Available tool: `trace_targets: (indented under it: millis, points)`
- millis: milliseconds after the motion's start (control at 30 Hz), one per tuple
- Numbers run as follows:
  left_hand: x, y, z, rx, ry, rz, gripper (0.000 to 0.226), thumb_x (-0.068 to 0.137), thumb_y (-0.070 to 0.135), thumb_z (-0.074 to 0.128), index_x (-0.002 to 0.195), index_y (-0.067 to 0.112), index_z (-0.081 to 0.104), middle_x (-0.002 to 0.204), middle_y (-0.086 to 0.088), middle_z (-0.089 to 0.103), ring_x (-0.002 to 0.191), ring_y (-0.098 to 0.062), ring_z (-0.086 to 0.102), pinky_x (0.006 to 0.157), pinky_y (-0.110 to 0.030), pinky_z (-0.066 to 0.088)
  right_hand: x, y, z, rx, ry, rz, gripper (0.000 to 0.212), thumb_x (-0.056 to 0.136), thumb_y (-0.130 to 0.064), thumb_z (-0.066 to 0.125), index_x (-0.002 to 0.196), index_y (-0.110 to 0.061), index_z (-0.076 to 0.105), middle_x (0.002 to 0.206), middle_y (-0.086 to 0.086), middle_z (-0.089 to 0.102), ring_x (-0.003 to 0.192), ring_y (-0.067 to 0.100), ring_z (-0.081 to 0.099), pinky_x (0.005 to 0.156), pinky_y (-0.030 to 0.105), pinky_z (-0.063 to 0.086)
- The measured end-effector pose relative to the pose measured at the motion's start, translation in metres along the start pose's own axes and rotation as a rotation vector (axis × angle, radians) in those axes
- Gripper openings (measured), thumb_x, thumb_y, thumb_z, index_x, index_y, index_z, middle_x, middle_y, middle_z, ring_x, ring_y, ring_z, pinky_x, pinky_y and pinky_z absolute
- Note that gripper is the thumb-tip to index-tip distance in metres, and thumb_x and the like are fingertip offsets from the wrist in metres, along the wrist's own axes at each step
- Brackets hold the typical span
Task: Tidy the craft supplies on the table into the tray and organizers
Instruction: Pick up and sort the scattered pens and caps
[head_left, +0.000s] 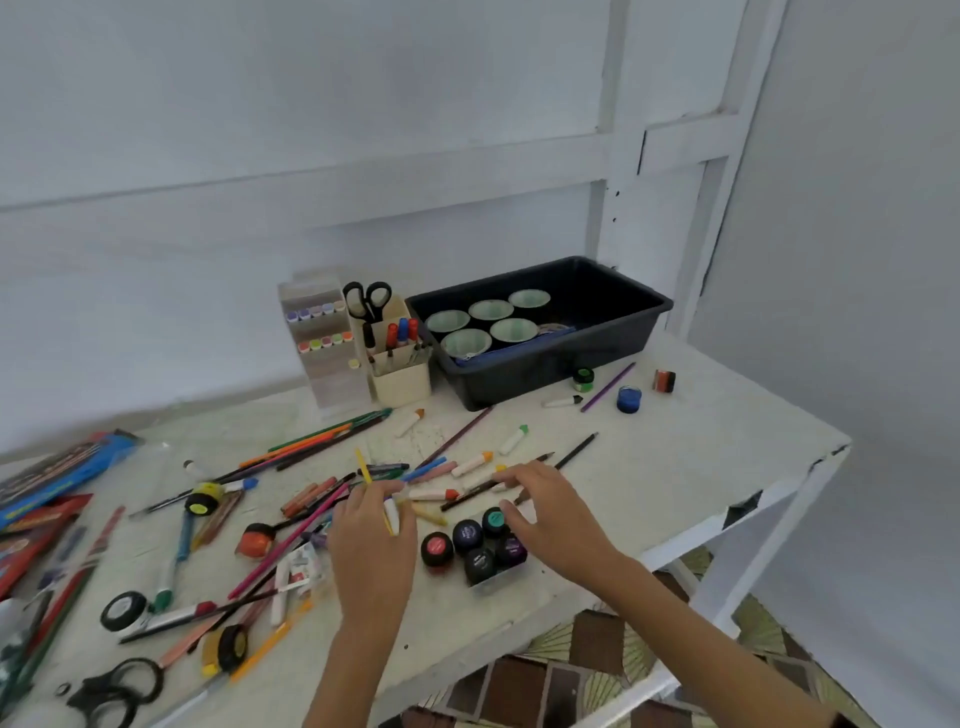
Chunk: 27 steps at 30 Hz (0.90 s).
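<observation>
Left grip: our left hand (371, 535) is curled round a yellow pencil (363, 467) and a white marker (393, 514), both poking up past the knuckles.
Right grip: our right hand (545, 514) arches over the heap with its fingertips down among the loose markers; we cannot tell whether it has closed on one.
Just beneath: a cluster of dark paint jars (480, 548) sits in a clear box, just beside the right thumb.
Around the hands: coloured pencils and markers lie crisscrossed over the table (701, 441), thickest to the left.
Already stowed: the black tray (623, 332) at the back holds five pale cups (491, 310); the cream pen holder (402, 382) carries scissors (367, 300) and a few markers; the clear organizer (324, 358) beside it shows two part-filled rows.
Still out: tape rolls (202, 500), a second pair of scissors (111, 691), a blue jar (629, 399), a green jar (583, 378) and a purple pencil (608, 387) near the tray.
Progress: we judge the job barely begun, since most supplies remain on the table.
</observation>
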<state>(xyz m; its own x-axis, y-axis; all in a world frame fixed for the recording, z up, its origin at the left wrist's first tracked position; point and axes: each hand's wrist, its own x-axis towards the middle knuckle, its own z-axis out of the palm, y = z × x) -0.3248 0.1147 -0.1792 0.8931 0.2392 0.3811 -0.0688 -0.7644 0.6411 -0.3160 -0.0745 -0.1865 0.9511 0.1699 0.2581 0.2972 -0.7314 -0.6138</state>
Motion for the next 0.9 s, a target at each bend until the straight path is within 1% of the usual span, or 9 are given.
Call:
trace_targets:
  millis: [133, 200, 333, 433, 533, 667, 733, 833, 900]
  points:
    - [0.023, 0.055, 0.048, -0.152, -0.153, 0.084, 0.017, 0.087, 0.015, 0.063, 0.104, 0.015, 0.064, 0.098, 0.005, 0.059, 0.099, -0.015, 0.055, 0.089, -0.028, 0.043, 0.01, 0.055, -0.036, 0.05, 0.125, 0.137, 0.025, 0.09, -0.014, 0.058, 0.113, -0.02, 0.061, 0.103, -0.003, 0.06, 0.088, 0.006, 0.053, 0.079, 0.014, 0.045]
    - [0.032, 0.082, 0.077, -0.175, -0.234, 0.123, 0.019, 0.087, 0.018, 0.062, 0.107, 0.017, 0.062, 0.098, 0.009, 0.056, 0.097, -0.01, 0.053, 0.087, -0.023, 0.041, 0.018, 0.083, -0.057, 0.076, 0.178, 0.224, 0.022, 0.09, -0.01, 0.058, 0.11, -0.017, 0.063, 0.102, -0.002, 0.061, 0.084, 0.007, 0.055, 0.077, 0.01, 0.044]
    - [0.054, 0.135, 0.141, -0.18, -0.359, 0.18, 0.026, 0.085, 0.022, 0.066, 0.111, 0.02, 0.061, 0.106, 0.005, 0.061, 0.096, -0.007, 0.053, 0.086, -0.02, 0.042, 0.04, 0.143, -0.097, 0.106, 0.273, 0.403, 0.02, 0.09, -0.004, 0.057, 0.107, -0.01, 0.064, 0.104, 0.006, 0.064, 0.084, 0.011, 0.056, 0.081, 0.016, 0.044]
    - [0.069, 0.166, 0.178, -0.122, -0.472, 0.183, 0.033, 0.084, 0.025, 0.068, 0.115, 0.021, 0.057, 0.112, 0.005, 0.059, 0.099, -0.007, 0.052, 0.084, -0.018, 0.039, 0.058, 0.179, -0.111, 0.097, 0.305, 0.495, 0.021, 0.089, -0.003, 0.058, 0.107, -0.011, 0.064, 0.109, 0.007, 0.063, 0.088, 0.012, 0.056, 0.083, 0.017, 0.043]
    - [0.081, 0.192, 0.214, 0.015, -0.568, 0.255, 0.042, 0.082, 0.021, 0.07, 0.12, 0.021, 0.052, 0.12, 0.0, 0.054, 0.108, -0.013, 0.05, 0.09, -0.023, 0.04, 0.08, 0.209, -0.119, 0.072, 0.312, 0.535, 0.025, 0.088, -0.004, 0.06, 0.112, -0.012, 0.06, 0.116, 0.008, 0.056, 0.098, 0.017, 0.056, 0.088, 0.018, 0.042]
    - [0.096, 0.214, 0.252, 0.34, -0.646, 0.435, 0.056, 0.083, 0.007, 0.065, 0.133, 0.02, 0.042, 0.135, -0.004, 0.043, 0.125, -0.021, 0.04, 0.102, -0.032, 0.036, 0.105, 0.231, -0.12, 0.064, 0.312, 0.552, 0.042, 0.086, -0.007, 0.063, 0.126, -0.014, 0.049, 0.129, 0.01, 0.043, 0.116, 0.023, 0.048, 0.101, 0.027, 0.039]
    - [0.101, 0.221, 0.263, 0.528, -0.678, 0.548, 0.057, 0.084, 0.002, 0.062, 0.135, 0.017, 0.041, 0.137, -0.007, 0.041, 0.126, -0.025, 0.039, 0.104, -0.036, 0.034, 0.115, 0.24, -0.12, 0.061, 0.306, 0.551, 0.049, 0.088, -0.012, 0.063, 0.133, -0.015, 0.044, 0.136, 0.01, 0.04, 0.124, 0.024, 0.042, 0.106, 0.031, 0.034]
    - [0.108, 0.224, 0.272, 0.743, -0.738, 0.703, 0.054, 0.084, 0.002, 0.062, 0.133, 0.013, 0.043, 0.134, -0.009, 0.045, 0.123, -0.027, 0.041, 0.103, -0.038, 0.034, 0.125, 0.256, -0.119, 0.034, 0.264, 0.528, 0.05, 0.089, -0.018, 0.062, 0.135, -0.015, 0.043, 0.136, 0.009, 0.045, 0.124, 0.024, 0.042, 0.106, 0.033, 0.034]
    - [0.11, 0.224, 0.274, 0.815, -0.77, 0.773, 0.055, 0.083, 0.002, 0.062, 0.133, 0.01, 0.042, 0.133, -0.011, 0.046, 0.122, -0.028, 0.041, 0.103, -0.039, 0.035, 0.127, 0.263, -0.119, 0.049, 0.254, 0.498, 0.043, 0.088, -0.017, 0.063, 0.129, -0.014, 0.048, 0.124, 0.009, 0.056, 0.115, 0.024, 0.051, 0.101, 0.032, 0.039]
